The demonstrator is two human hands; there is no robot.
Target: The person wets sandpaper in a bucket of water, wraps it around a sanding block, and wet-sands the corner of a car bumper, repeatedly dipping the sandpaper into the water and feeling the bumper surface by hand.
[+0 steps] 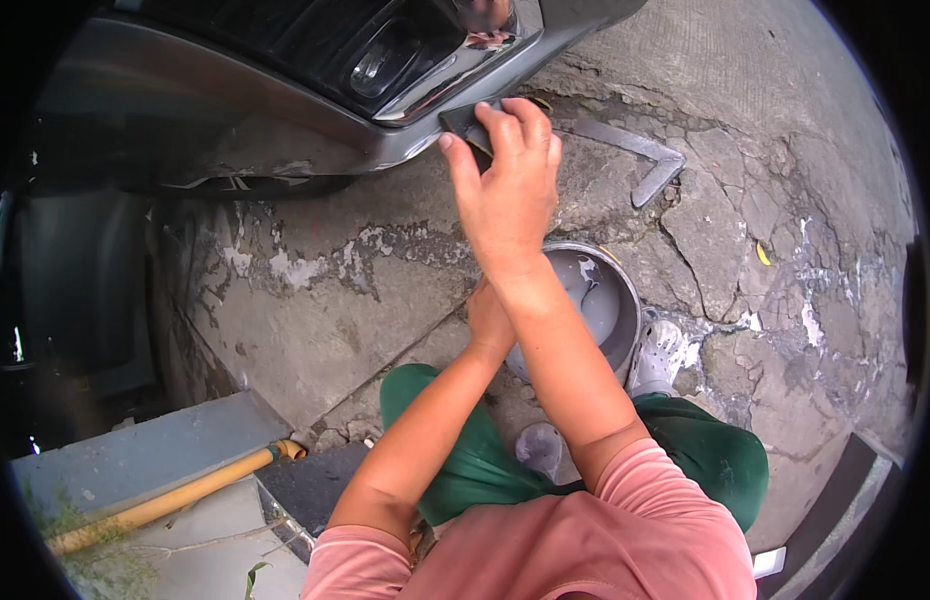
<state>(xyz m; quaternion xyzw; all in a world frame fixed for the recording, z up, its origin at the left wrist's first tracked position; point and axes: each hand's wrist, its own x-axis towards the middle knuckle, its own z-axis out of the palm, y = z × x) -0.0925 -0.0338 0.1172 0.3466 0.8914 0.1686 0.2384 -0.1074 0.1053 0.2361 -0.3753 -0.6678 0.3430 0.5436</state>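
My right hand is closed on a dark pad at the lower corner of a grey car bumper. Just above it are a chrome trim strip and a dark recessed lamp. My left hand is lower, behind my right forearm, which hides most of its fingers. A grey bucket with cloudy grey liquid stands below my hands, between my feet, partly covered by the forearm.
An L-shaped grey metal piece lies right of the bumper on cracked concrete. My clog is beside the bucket. At lower left are a grey-blue ledge, a yellow pipe and a plant.
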